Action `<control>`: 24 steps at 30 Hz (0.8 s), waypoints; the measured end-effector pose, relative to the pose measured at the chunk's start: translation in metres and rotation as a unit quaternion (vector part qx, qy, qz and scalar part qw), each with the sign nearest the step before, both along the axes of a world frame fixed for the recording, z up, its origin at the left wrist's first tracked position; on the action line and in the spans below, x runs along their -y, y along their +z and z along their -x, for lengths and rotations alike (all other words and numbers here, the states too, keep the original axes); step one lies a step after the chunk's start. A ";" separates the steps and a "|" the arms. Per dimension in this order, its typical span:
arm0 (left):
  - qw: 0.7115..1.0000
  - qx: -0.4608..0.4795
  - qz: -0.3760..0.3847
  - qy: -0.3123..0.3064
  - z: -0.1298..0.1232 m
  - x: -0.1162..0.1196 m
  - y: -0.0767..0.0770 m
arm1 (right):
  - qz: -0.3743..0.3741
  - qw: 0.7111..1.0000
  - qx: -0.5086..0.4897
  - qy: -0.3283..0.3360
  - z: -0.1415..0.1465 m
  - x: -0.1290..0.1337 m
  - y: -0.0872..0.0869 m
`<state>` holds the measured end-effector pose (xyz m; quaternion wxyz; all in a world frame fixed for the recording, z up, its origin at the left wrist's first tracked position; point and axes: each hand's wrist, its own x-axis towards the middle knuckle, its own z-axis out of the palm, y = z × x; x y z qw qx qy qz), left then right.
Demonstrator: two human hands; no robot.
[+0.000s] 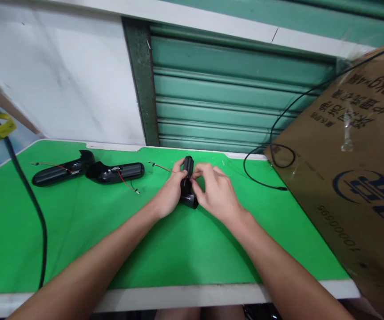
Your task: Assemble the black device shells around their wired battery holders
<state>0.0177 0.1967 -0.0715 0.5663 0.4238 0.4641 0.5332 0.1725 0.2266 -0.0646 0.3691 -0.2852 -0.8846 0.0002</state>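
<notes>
A black plastic housing [188, 200] stands on the green tabletop, its ridged grip part pointing away from me. My left hand [169, 194] is closed around its left side, thumb pressed on the grip. My right hand [216, 191] is on the other side, its thumb and forefinger pinched close to the middle of the housing. What those fingertips hold, if anything, is too small to make out. A thin red and black wire [161, 167] with a small connector runs out leftward past my left hand.
Two similar black housings [58, 174] [130, 171] with thin wires lie at the left. A thick black cable [28, 189] with a yellow tag [1, 129] crosses the left side. At right, a thin black cable [261, 183] loops beside a large cardboard box [351, 178]. Behind is a green shutter [238, 93].
</notes>
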 end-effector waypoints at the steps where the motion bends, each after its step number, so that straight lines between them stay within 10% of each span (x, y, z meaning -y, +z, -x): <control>1: 1.000 -0.011 -0.018 -0.007 0.001 0.001 -0.001 | 0.005 1.000 0.007 0.003 0.000 0.001 0.001; 15: 0.996 0.023 -0.062 -0.068 0.005 0.004 0.011 | 0.195 0.952 -0.235 0.027 -0.011 -0.013 0.017; 24: 0.987 -0.069 -0.127 -0.068 0.012 0.005 0.005 | 0.372 0.899 -0.195 0.126 -0.006 -0.002 0.020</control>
